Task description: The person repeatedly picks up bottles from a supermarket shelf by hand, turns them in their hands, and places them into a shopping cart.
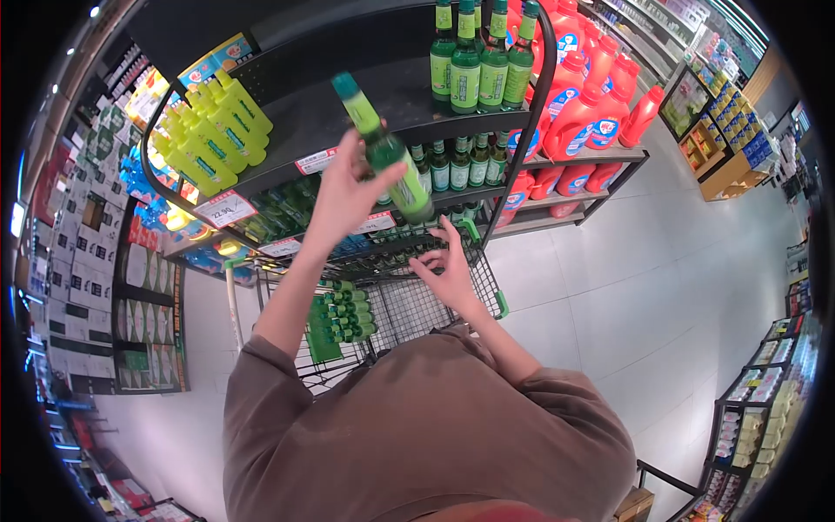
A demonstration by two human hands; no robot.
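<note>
A green glass bottle (396,161) with a light green label is in my left hand (344,187), tilted with its capped neck up and to the left, in front of the shelf. My fingers wrap round its middle. Just below the bottle's base, my right hand (448,274) is raised over the cart with its fingers apart and nothing in them. Several similar green bottles (344,315) lie in the left part of the wire shopping cart (422,306). More of them stand upright on the upper shelf (465,78).
Yellow-green bottles (209,139) stand at the shelf's left end. Smaller green bottles (459,168) fill the shelf below. Red detergent jugs (578,122) stand on a rack to the right. Stacked cartons (65,270) are at the far left.
</note>
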